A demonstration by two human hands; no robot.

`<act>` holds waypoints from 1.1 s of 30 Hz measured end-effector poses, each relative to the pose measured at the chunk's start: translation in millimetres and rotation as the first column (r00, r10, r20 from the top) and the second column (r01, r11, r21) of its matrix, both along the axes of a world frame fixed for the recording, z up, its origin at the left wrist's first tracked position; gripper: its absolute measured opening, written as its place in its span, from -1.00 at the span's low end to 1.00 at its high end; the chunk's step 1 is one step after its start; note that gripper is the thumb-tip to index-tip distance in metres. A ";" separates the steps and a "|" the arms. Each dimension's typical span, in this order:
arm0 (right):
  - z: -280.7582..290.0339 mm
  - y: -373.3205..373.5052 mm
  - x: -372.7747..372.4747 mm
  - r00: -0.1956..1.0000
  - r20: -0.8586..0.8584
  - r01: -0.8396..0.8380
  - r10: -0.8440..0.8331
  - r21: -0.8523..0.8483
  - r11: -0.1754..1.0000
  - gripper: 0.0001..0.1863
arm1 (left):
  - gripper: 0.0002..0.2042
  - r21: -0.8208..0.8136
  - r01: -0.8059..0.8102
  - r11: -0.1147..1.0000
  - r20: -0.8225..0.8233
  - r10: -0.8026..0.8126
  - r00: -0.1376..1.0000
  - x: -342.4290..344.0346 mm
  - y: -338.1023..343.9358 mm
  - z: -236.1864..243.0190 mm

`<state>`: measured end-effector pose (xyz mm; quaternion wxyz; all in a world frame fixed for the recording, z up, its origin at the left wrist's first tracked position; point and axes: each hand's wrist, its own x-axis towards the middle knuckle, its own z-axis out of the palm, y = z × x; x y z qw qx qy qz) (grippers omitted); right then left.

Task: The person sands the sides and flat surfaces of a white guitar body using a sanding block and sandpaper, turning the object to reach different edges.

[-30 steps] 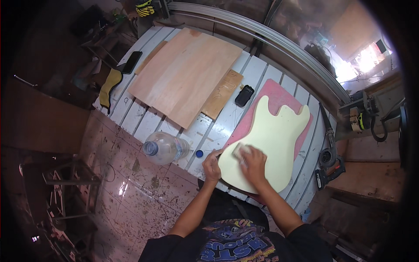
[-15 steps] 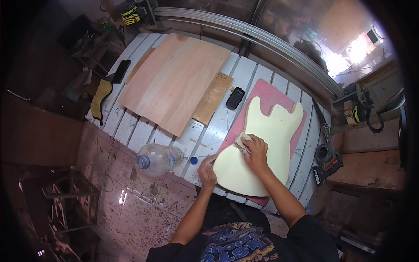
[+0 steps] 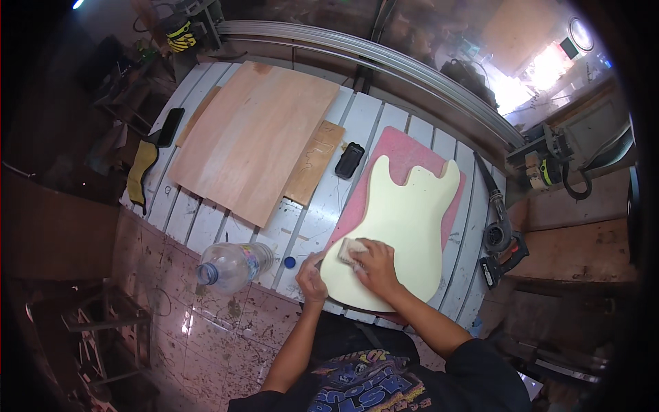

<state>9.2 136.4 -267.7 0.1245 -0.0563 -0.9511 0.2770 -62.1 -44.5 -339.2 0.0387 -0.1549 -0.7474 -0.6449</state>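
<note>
Both forearms come in from the near edge. The left hand (image 3: 311, 275) is bent at the wrist, its fingers curled. The right hand (image 3: 374, 266) lies palm down, fingers pressed together, just right of it.

Under my right hand (image 3: 376, 269) there's a pale sanding block (image 3: 352, 251), dull and grainy-looking, pressed flat on the guitar body (image 3: 405, 233), which is cream-coloured with a smooth, matt finish. My left hand (image 3: 310, 275) grips its near edge. Beneath the body, a pink mat (image 3: 401, 150), soft-looking and not shiny. Off to the left of my fingers, a clear plastic bottle (image 3: 233, 265), glossy and catching light. Further out, a big plywood sheet (image 3: 257, 137), bare wood with visible grain, unvarnished. The table (image 3: 329, 206) is white painted slats, scuffed. The floor (image 3: 206, 336) is speckled stone, rather glossy.
</note>
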 end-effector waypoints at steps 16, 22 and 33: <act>35.9 95.6 -82.3 0.945 0.301 -0.180 0.128 0.150 0.972 -0.40 | -0.40 0.013 -0.013 1.000 -0.030 0.014 0.999 -0.4 2.2 -1.1; 30.6 153.4 -168.8 0.991 0.044 0.095 -0.125 0.423 0.901 -0.64 | -0.38 0.019 0.004 1.000 -0.030 -0.004 1.000 -2.2 9.3 8.8; 31.3 137.4 -157.8 0.996 -0.016 0.083 -0.083 0.355 0.931 -0.62 | -0.50 0.036 0.000 0.999 -0.046 0.001 0.999 -0.6 8.2 4.3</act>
